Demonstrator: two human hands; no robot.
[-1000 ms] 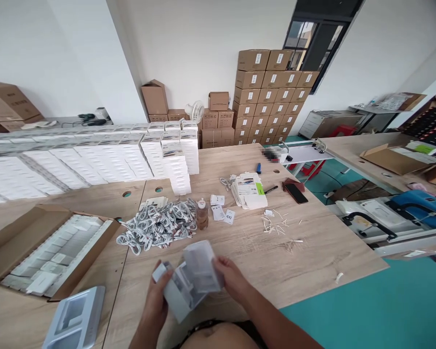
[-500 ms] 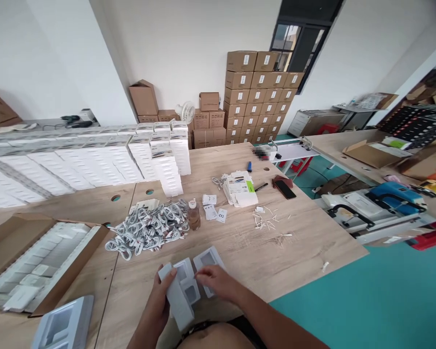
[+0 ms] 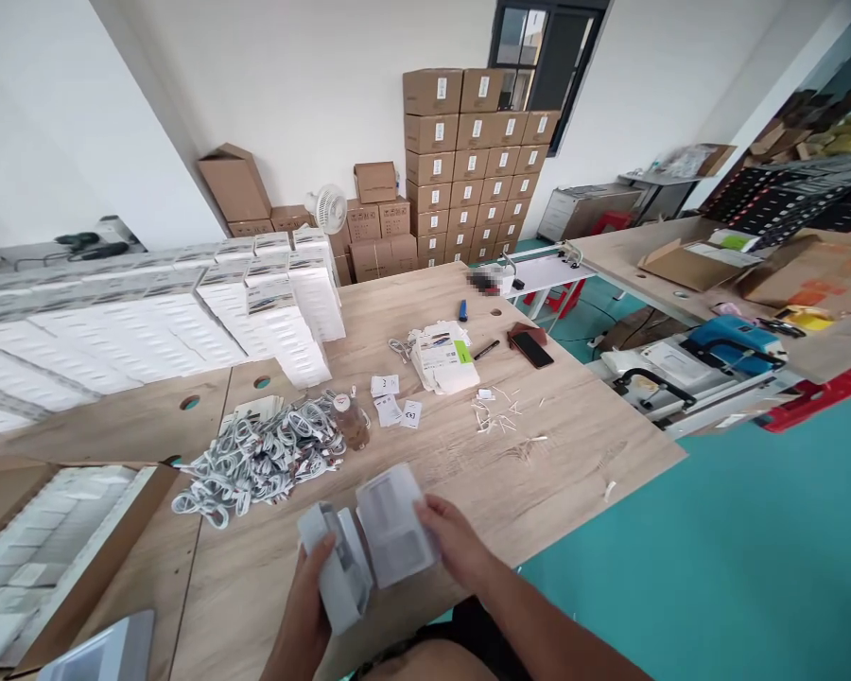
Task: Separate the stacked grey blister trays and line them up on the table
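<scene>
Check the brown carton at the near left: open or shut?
Open: the brown carton's flaps are spread, and rows of small white boxes show inside.

table (image 3: 539,473): pale wood-grain laminate, matt | trays (image 3: 369,549): white moulded plastic, matt, smooth | cables (image 3: 262,454): white plastic sheath, slight sheen | cartons (image 3: 468,170): brown cardboard, matt

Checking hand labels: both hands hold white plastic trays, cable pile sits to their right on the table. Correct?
Not quite. In the head view the cable pile lies to the left of the hands, not the right. The left hand and right hand do hold the white plastic trays.
</scene>
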